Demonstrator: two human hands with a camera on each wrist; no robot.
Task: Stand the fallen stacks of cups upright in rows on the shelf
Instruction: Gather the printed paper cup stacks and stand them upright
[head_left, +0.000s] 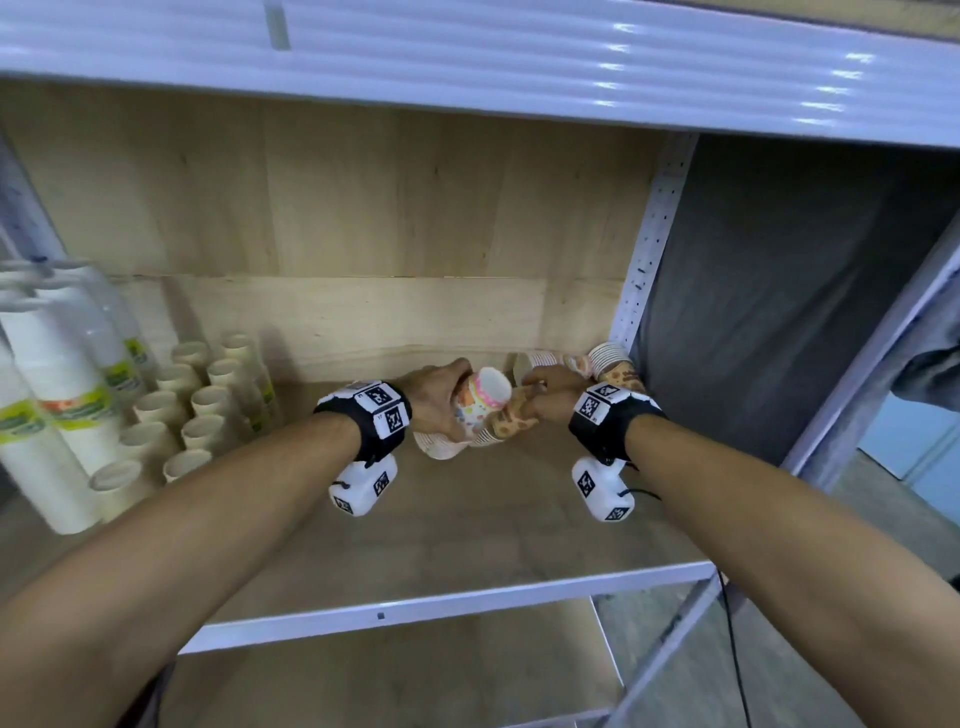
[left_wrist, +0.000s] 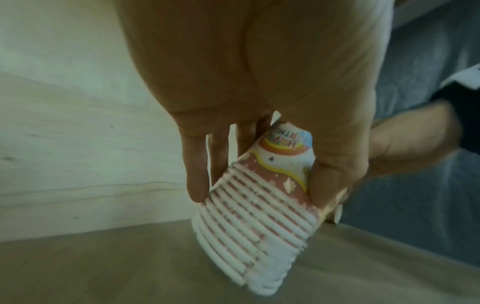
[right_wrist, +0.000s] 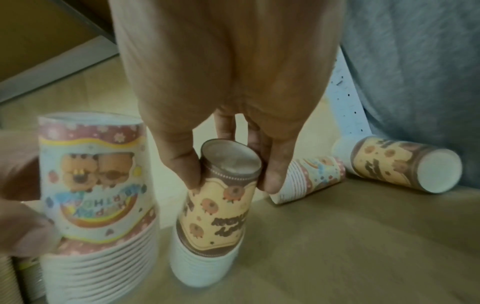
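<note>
My left hand (head_left: 441, 400) (left_wrist: 257, 193) grips a pink birthday-print cup stack (head_left: 480, 408) (left_wrist: 259, 222) (right_wrist: 98, 185), base up and tilted, its rims low on the wooden shelf (head_left: 467, 519). Right beside it my right hand (head_left: 545, 395) (right_wrist: 231, 183) pinches the base end of a brown-and-yellow cup stack (head_left: 511, 423) (right_wrist: 218, 209), also base up and leaning, rims down on the board. Two more stacks lie on their sides in the back right corner: a pink one (head_left: 540, 361) (right_wrist: 309, 176) and a brown one (head_left: 613, 364) (right_wrist: 400, 164).
Rows of upright beige cup stacks (head_left: 197, 405) and tall wrapped white stacks (head_left: 52, 389) fill the shelf's left side. A perforated metal post (head_left: 649, 249) and grey cloth (head_left: 779, 286) bound the right. The upper shelf rail (head_left: 467, 62) hangs overhead; the front rail (head_left: 415, 605) runs below my forearms.
</note>
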